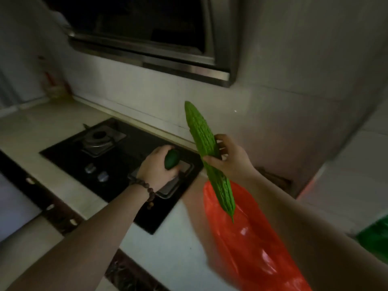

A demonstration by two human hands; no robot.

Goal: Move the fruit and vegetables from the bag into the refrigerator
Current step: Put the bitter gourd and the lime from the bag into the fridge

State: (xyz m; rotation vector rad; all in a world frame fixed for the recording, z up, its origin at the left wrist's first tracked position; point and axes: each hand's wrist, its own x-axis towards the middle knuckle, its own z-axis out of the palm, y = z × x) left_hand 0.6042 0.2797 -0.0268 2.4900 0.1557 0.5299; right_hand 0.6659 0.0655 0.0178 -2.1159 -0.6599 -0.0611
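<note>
1. Grip check, right hand (228,159): the fingers (220,141) are closed round the middle of a long bitter gourd (206,148). The gourd is tilted, its blunt end above the fingers and its thin stalk end below them, hanging over the mouth of the red bag (247,238). Hold at the middle as shown; a grip nearer either end would likely let the long end swing.

2. Grip check, left hand (156,166): the fingers (165,149) are curled shut on a small dark green vegetable (171,161) (its type cannot be told; most of it is hidden in the palm). It is held above the stove (88,162), not touching it.

3. Both items are clear of the bag. The step in hand appears to be the carry to the refrigerator, which is not in view.

4. Lift the gourd until its stalk end clears the bag plastic below the fingers before turning away, so the bag is not dragged along the bench (168,248).

5. Keep both loads away from the stove knobs (97,172), which sit just beside the left wrist.

6. Use moderate finger pressure. The ridged gourd skin probably bruises under a tight squeeze.

7. Free one hand for the refrigerator door, or place both items in one hand first (the small vegetable should fit alongside the gourd).

8. Whether produce remains inside the bag cannot be told.
</note>
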